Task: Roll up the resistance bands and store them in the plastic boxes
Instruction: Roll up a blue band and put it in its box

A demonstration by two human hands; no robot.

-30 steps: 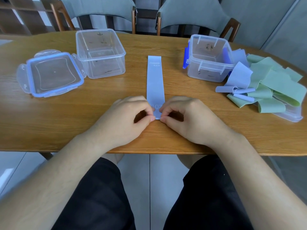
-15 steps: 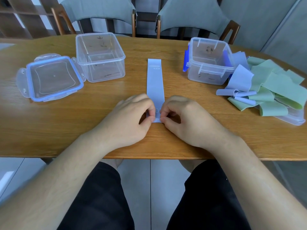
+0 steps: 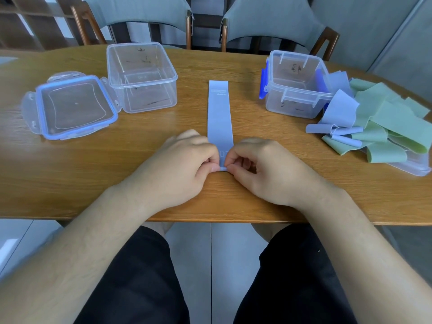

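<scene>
My left hand [image 3: 177, 169] and right hand [image 3: 264, 171] meet at the near end of a pale blue resistance band [image 3: 219, 118] that lies flat and straight on a wooden table [image 3: 70, 174], running away from me. Each hand has its fingers curled in tight, thumb and forefinger pinching the band's near edge, which is turned up into a very small roll between my fingertips. The rest of the band is unrolled, with faint print at its far end. To the left of the band, level with its far end, stands a clear plastic box [image 3: 141, 78], open and upright; further left of the band a blue-rimmed lid [image 3: 74, 106] lies flat. To the right of the band stands a second clear box [image 3: 295, 85] with blue clips, also open. Further right of the band is a loose pile of green and blue bands [image 3: 385, 127], touching that second box and resting partly on another clear lid [image 3: 416, 167]. Beyond the band's far end stand two grey-cushioned chairs [image 3: 140, 15]
</scene>
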